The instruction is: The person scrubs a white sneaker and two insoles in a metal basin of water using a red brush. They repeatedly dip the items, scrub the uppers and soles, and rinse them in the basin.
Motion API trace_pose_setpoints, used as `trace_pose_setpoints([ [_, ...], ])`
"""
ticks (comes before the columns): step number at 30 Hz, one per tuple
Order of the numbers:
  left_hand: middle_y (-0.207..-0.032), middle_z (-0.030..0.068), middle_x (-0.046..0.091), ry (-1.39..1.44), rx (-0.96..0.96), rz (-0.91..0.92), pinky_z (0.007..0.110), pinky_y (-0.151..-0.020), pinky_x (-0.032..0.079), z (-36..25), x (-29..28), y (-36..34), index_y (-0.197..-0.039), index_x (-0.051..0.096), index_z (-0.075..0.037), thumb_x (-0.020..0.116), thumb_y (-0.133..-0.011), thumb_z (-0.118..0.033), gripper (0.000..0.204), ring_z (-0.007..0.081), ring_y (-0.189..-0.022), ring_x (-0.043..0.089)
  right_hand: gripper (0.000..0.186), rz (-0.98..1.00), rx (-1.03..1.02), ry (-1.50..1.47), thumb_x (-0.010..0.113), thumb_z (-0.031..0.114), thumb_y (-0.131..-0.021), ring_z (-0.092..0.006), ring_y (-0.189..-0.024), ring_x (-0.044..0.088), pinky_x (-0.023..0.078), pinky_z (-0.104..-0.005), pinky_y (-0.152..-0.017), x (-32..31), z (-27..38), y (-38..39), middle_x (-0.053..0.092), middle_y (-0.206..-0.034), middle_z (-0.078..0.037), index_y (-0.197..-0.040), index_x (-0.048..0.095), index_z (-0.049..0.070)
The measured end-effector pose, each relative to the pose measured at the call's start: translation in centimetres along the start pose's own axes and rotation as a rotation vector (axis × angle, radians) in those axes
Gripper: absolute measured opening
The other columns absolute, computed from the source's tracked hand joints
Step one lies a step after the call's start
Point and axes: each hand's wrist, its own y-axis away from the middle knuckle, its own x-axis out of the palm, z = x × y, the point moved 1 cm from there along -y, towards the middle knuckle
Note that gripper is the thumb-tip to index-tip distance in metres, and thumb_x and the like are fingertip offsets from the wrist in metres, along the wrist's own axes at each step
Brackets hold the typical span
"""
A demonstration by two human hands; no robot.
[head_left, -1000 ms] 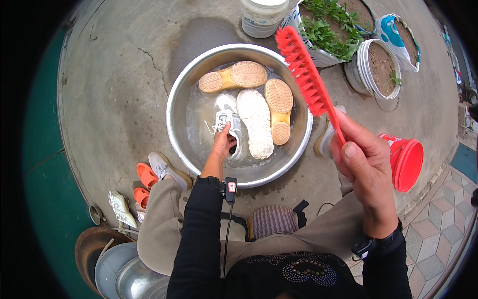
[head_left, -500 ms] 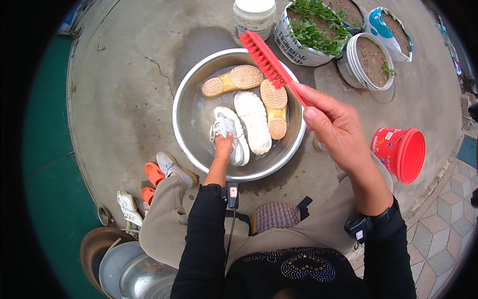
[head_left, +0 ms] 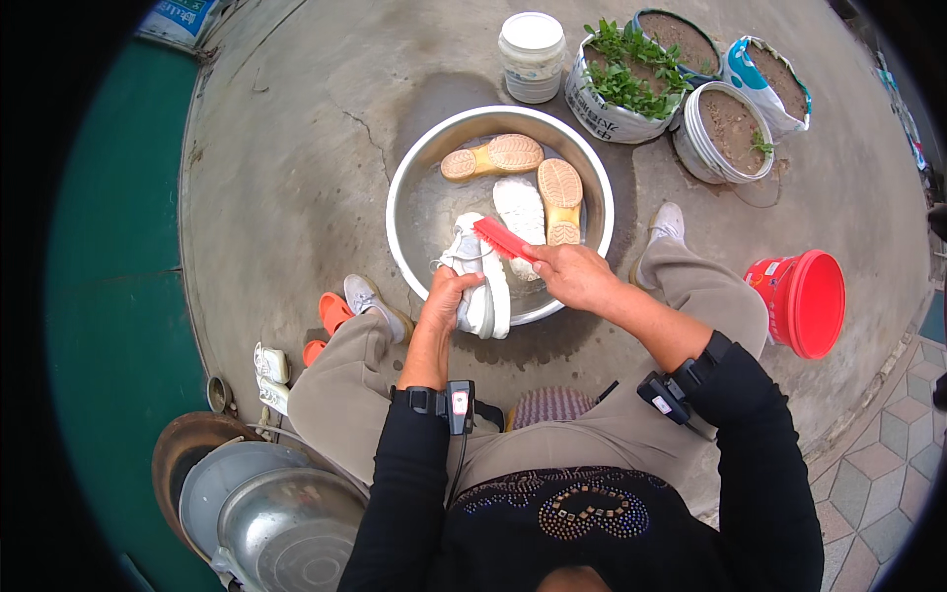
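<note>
My left hand (head_left: 449, 295) grips a white lace-up sneaker (head_left: 490, 291) at the near left rim of a metal basin (head_left: 402, 219). In my right hand (head_left: 572, 271) is a red scrubbing brush (head_left: 501, 238). Its bristles reach the sneaker's upper; whether they press on it I cannot tell. Behind the brush a white shoe (head_left: 520, 209) lies sole up in the shallow water. Two shoes with tan soles rest upturned in the basin: one tan-soled shoe (head_left: 493, 157) along the far side, another tan-soled shoe (head_left: 561, 200) on the right.
A white lidded bucket (head_left: 532, 59) and planters with soil and green plants (head_left: 631, 74) stand beyond the basin. A red bucket (head_left: 815, 304) is at the right. Orange slippers (head_left: 333, 311), white shoes (head_left: 270, 377) and stacked metal basins (head_left: 286, 523) sit at the left.
My right hand has brought the brush down and leftward to the sneaker. My left hand has lifted the sneaker from the basin's bottom toward the near rim. The view has shifted too.
</note>
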Motion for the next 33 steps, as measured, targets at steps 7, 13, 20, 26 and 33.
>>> trace_pose_setpoints([
  [7,-0.092,0.0076,0.064,-0.349,-0.065,-0.034,0.029,-0.076,0.048,4.1,-0.3,2.0,-0.103,0.058,0.004,0.062,-0.059,0.006,0.044,0.0181,-0.080,0.061,0.036,0.104,0.078,-0.149,0.046,0.023,-0.088,-0.0344,-0.099,0.059,0.045,-0.0409,-0.087,7.7,-2.6,2.6,0.063,-0.105,-0.019,-0.121,0.058,0.012],
  [13,-0.095,0.0091,0.064,-0.421,-0.080,-0.026,0.029,-0.077,0.047,8.6,-1.3,3.3,-0.105,0.058,0.005,0.061,-0.062,0.005,0.043,0.0193,-0.082,0.062,0.034,0.150,0.276,-0.289,0.052,0.019,-0.087,-0.0287,-0.084,0.064,0.048,-0.0356,-0.078,11.4,-3.5,1.5,0.066,-0.095,-0.016,-0.120,0.060,0.016],
  [20,-0.098,0.0088,0.063,-0.323,-0.052,-0.063,0.031,-0.080,0.048,8.1,-2.7,3.4,-0.110,0.055,0.004,0.060,-0.063,0.007,0.048,0.0208,-0.086,0.062,0.033,0.067,0.017,-0.063,0.052,0.024,-0.086,-0.0364,-0.092,0.061,0.048,-0.0430,-0.081,11.9,-1.6,3.2,0.063,-0.099,-0.020,-0.117,0.061,0.015],
  [26,-0.101,0.0106,0.063,0.027,-0.154,-0.001,0.032,-0.082,0.048,8.2,-3.6,3.0,-0.115,0.052,0.004,0.058,-0.067,0.006,0.048,0.0220,-0.087,0.062,0.036,0.121,0.031,0.093,0.052,0.024,-0.088,-0.0384,-0.084,0.061,0.048,-0.0460,-0.076,11.8,-1.2,5.0,0.064,-0.090,-0.020,-0.123,0.056,0.017],
  [33,-0.103,0.0087,0.062,0.100,-0.132,0.014,0.031,-0.083,0.047,8.8,-4.1,3.2,-0.118,0.051,0.003,0.060,-0.065,0.006,0.054,0.0199,-0.088,0.061,0.035,0.000,0.103,0.244,0.051,0.026,-0.088,-0.0359,-0.081,0.063,0.049,-0.0457,-0.073,12.5,-2.3,-2.5,0.065,-0.088,-0.017,-0.121,0.057,0.018],
])
